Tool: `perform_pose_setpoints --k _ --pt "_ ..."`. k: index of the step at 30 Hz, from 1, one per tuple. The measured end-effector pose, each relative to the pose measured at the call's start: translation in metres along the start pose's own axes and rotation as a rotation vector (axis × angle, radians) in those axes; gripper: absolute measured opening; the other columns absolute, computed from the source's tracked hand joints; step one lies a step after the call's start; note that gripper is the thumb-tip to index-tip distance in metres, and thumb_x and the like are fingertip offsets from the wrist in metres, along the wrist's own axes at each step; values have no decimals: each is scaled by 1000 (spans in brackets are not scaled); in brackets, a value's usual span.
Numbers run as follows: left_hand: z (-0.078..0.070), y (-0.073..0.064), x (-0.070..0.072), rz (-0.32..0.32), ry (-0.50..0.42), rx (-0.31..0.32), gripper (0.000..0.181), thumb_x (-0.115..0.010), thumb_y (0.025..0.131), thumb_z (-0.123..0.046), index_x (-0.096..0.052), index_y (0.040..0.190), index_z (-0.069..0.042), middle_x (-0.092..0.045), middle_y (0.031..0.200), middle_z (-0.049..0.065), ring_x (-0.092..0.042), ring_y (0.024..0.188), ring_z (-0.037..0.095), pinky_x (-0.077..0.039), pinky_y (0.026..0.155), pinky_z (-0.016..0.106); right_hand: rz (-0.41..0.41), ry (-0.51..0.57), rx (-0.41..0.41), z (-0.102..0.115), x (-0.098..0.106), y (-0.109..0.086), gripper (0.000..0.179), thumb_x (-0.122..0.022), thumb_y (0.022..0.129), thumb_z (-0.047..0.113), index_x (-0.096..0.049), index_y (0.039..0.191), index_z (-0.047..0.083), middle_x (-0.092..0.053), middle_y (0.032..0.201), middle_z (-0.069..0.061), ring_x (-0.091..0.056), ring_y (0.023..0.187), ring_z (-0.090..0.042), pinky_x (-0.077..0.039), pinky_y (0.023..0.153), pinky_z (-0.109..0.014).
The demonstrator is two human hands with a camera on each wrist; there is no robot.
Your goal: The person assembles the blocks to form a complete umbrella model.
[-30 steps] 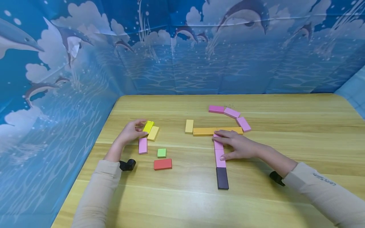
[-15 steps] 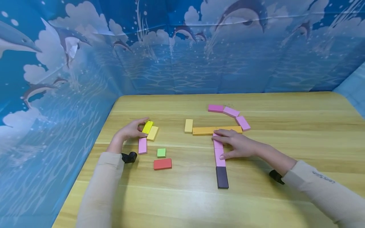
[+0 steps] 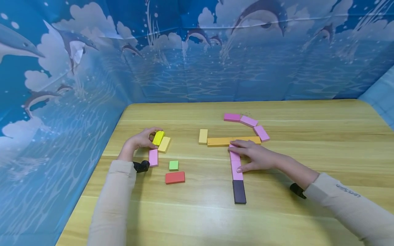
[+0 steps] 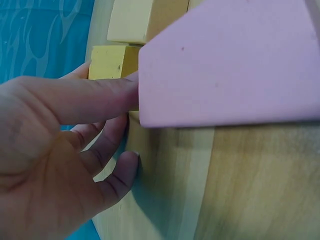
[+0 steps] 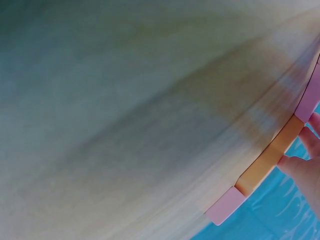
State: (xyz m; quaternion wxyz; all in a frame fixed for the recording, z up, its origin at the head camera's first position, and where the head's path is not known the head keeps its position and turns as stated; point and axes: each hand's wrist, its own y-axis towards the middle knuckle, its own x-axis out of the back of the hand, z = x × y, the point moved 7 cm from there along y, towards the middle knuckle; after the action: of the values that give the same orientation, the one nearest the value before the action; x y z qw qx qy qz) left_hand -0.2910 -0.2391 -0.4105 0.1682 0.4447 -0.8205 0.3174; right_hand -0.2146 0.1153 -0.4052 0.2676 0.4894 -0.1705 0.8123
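My left hand (image 3: 142, 139) pinches a bright yellow block (image 3: 158, 138) between thumb and forefinger, one at each end. The other fingers lie loosely bent below, as the left wrist view shows. A pale yellow block (image 3: 164, 145) lies beside the held one, and a pink block (image 4: 230, 75) is close to the thumb. On the right, my right hand (image 3: 255, 156) rests with extended fingers on a line of pink blocks (image 3: 236, 170). Its fingertips reach just below the long orange row (image 3: 223, 141). A black block (image 3: 239, 192) continues the pink line toward me.
Three pink blocks (image 3: 249, 121) curve above the orange row's right end. A cream block (image 3: 203, 136) stands off its left end. Between the hands lie a green block (image 3: 173, 165) and a red block (image 3: 175, 177). A blue dolphin-print sheet (image 3: 197, 68) hangs behind the wooden table (image 3: 197, 218).
The left wrist and sleeve have shifted right and slightly forward, while the thumb and forefinger stay on the yellow block. The right hand keeps its place; the head view has drifted slightly.
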Motion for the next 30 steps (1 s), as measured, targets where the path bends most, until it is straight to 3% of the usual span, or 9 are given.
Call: perform_pose_setpoints --k 9,21,25,30 --pt "-4 -7 5 -67 -81 -12 73 -60 77 19 -25 140 5 -39 123 35 -50 106 46 -48 81 37 -5 -3 14 0 1 -1 78 -71 79 42 -43 139 2 -33 145 -21 -29 132 -39 -28 101 -54" --pt "-8 -7 11 -137 -41 20 74 -66 77 12 -30 141 0 -47 115 31 -52 104 41 -48 81 36 -13 -4 23 0 0 -1 77 -71 79 42 -43 138 2 -34 145 -21 -29 132 -40 -28 101 -55" --pt "-14 -8 13 -156 -50 33 75 -67 78 10 -30 142 -3 -45 118 29 -52 105 40 -47 81 37 -14 -3 21 0 0 -1 77 -71 79 42 -43 139 2 -33 145 -21 -29 132 -39 -28 101 -54" --pt "-16 -4 13 -173 -115 21 76 -69 79 6 -31 144 -7 -51 114 26 -54 97 31 -48 72 30 -14 -7 21 0 1 -1 76 -71 79 41 -43 138 2 -34 144 -21 -29 132 -39 -29 101 -54"
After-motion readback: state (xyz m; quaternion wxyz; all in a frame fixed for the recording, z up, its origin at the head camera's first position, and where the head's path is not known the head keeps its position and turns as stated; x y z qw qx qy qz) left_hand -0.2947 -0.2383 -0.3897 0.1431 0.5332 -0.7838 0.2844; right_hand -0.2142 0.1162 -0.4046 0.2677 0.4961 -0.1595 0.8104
